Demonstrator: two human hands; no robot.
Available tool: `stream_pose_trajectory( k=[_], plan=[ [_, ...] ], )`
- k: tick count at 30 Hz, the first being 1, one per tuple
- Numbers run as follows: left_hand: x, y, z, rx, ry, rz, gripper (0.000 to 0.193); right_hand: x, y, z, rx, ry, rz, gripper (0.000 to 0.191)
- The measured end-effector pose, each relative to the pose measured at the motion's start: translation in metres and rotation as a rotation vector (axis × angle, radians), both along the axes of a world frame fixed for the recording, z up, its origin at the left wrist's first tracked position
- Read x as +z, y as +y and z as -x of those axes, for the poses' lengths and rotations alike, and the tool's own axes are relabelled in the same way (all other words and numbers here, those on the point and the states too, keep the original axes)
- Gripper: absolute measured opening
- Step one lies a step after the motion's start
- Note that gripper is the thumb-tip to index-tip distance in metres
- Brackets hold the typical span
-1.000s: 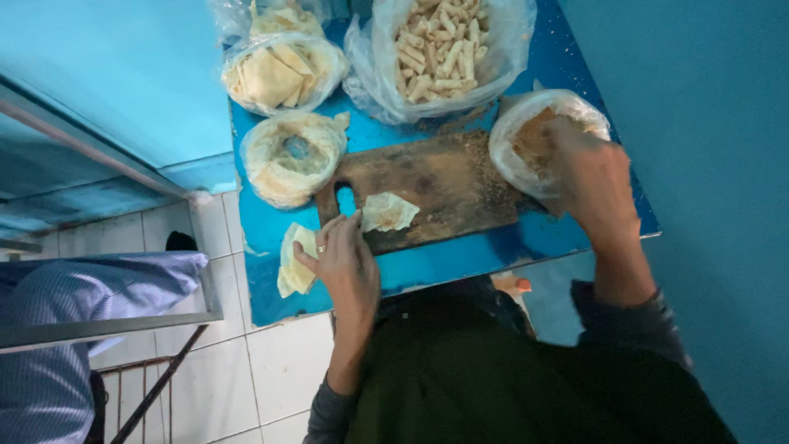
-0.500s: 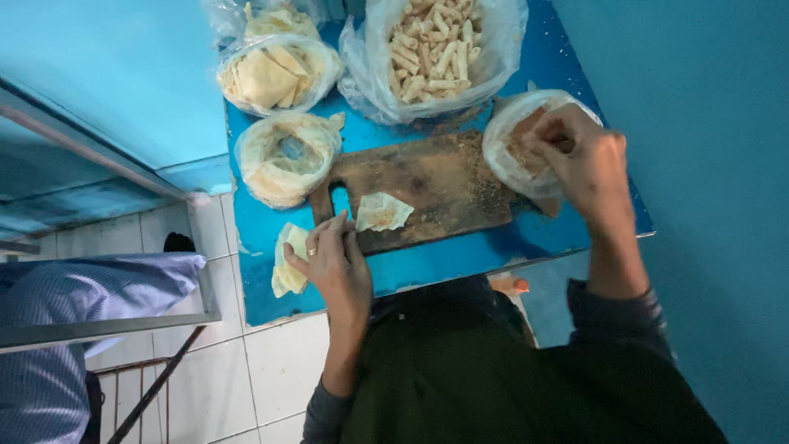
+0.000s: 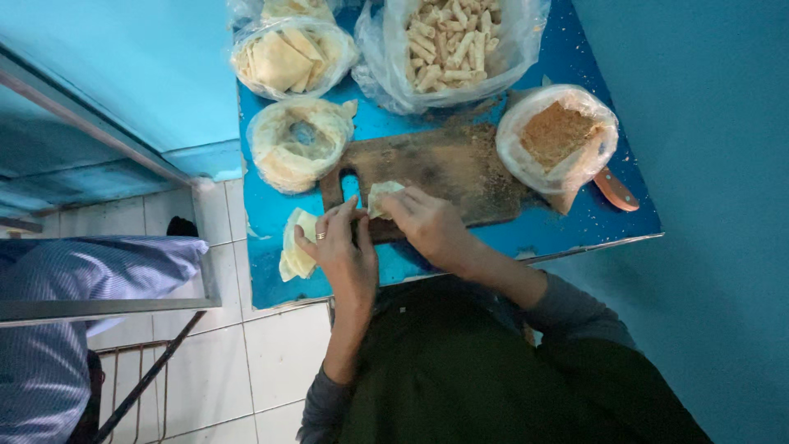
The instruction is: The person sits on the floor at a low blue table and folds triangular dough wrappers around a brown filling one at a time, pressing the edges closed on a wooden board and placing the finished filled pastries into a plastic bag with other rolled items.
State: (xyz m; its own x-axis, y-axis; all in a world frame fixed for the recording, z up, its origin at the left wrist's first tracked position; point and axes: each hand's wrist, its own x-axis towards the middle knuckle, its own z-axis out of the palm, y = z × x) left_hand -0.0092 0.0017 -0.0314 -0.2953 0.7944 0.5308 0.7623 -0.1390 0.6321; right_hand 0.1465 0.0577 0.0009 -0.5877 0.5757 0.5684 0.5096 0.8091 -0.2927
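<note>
A pale dough wrapper (image 3: 380, 196) lies on the dark wooden cutting board (image 3: 460, 168). My right hand (image 3: 427, 222) rests on the wrapper, fingers pinched over its near edge. My left hand (image 3: 341, 247), with a ring on one finger, touches the board's handle end right beside the wrapper. A small stack of pale wrappers (image 3: 296, 242) lies on the blue table (image 3: 608, 226) just left of my left hand. A bowl lined with plastic holds brown crumbly filling (image 3: 559, 136) at the board's right end.
At the back, a plastic bag of finished rolls (image 3: 448, 41), a bag of folded wrappers (image 3: 288, 57) and a plastic-wrapped ring of dough (image 3: 300, 140). A brown knife handle (image 3: 615, 189) pokes out past the bowl. A blue-sleeved person (image 3: 74, 271) is at left over tiled floor.
My right hand has come back from the bowl of filling on the right to the wrapper on the board. My left hand has shifted up to the wrapper.
</note>
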Motion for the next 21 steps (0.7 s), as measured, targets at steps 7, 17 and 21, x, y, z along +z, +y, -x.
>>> stream_pose_trajectory(
  k=[7,17,21],
  plan=[
    [0.006,0.0,0.0,-0.066,0.001,-0.02,0.042,0.022,0.005,-0.008,-0.098,0.103,0.067,0.025],
    [0.012,0.007,0.004,-0.169,0.009,-0.054,0.044,0.036,0.006,-0.027,-0.2,0.097,0.443,0.026],
    [0.011,0.009,-0.003,-0.188,-0.008,-0.074,0.046,0.034,0.011,-0.024,-0.167,0.184,0.58,0.028]
  ],
)
